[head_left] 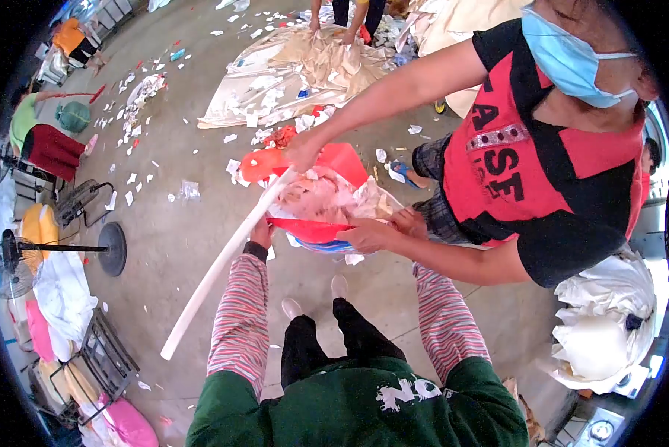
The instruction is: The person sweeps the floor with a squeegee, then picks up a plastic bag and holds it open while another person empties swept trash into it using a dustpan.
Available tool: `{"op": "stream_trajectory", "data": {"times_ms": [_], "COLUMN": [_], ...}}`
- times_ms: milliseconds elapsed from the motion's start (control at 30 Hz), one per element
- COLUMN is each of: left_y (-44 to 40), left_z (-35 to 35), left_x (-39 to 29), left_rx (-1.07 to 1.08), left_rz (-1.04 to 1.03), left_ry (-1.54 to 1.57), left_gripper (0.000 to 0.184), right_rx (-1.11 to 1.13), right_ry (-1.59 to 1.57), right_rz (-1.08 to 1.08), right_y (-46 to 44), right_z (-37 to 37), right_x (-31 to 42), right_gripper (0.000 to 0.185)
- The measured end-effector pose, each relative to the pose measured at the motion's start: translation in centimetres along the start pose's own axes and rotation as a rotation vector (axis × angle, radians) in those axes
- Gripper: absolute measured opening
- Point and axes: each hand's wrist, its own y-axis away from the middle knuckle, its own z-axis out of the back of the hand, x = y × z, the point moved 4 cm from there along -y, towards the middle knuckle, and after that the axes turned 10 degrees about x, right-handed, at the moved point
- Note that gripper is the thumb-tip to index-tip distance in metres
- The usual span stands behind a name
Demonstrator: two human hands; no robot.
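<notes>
A sack (pixel 327 246) with blue and white stripes hangs in front of me, filled with pale scraps (pixel 323 197). Red plastic (pixel 312 229) runs along its near side, and more red plastic (pixel 345 160) shows at the far side. My left hand (pixel 260 233) is closed at the left end of the near red edge, its fingers partly hidden. On the right, my right hand (pixel 409 222) grips the sack's rim. A co-worker's hand (pixel 302 151) holds a long white pole (pixel 219 272) across the left side; their other hand (pixel 368 235) is on the near rim, beside my right hand.
The co-worker (pixel 513 149) stands close on the right. Paper scraps (pixel 144 97) litter the floor. Farther off, a person's hands (pixel 334 33) handle a cream cloth (pixel 275 82). A fan stand (pixel 112 249) is at left, a white cloth bundle (pixel 606 328) at right.
</notes>
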Motion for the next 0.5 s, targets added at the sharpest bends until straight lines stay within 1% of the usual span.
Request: {"op": "stream_trajectory", "data": {"times_ms": [100, 200, 300, 367, 400, 500], "left_y": [1.1, 2.5, 3.8, 4.0, 4.0, 4.5], "left_z": [0.5, 0.4, 0.7, 1.6, 2.2, 3.8], "left_x": [0.1, -1.0, -1.9, -1.5, -1.1, -0.2], "left_rx": [0.024, 0.050, 0.050, 0.077, 0.103, 0.083], "left_rz": [-0.002, -0.017, -0.025, -0.026, -0.022, 0.003], "left_ry": [-0.043, -0.077, -0.145, -0.170, -0.193, -0.267], "left_gripper": [0.025, 0.027, 0.027, 0.027, 0.027, 0.027], "right_rx": [-0.018, -0.046, -0.010, 0.145, 0.143, 0.163], "right_ry": [0.008, -0.026, -0.057, -0.021, -0.021, -0.045], "right_rz": [-0.005, 0.032, 0.029, -0.017, -0.020, 0.072], "right_y": [0.5, 1.0, 1.3, 1.7, 1.9, 2.9], "right_z": [0.3, 0.1, -0.4, -1.5, -1.8, -3.3], "right_x": [0.6, 1.3, 1.6, 1.7, 1.8, 2.1], "right_gripper": [0.008, 0.009, 0.008, 0.007, 0.007, 0.007]}}
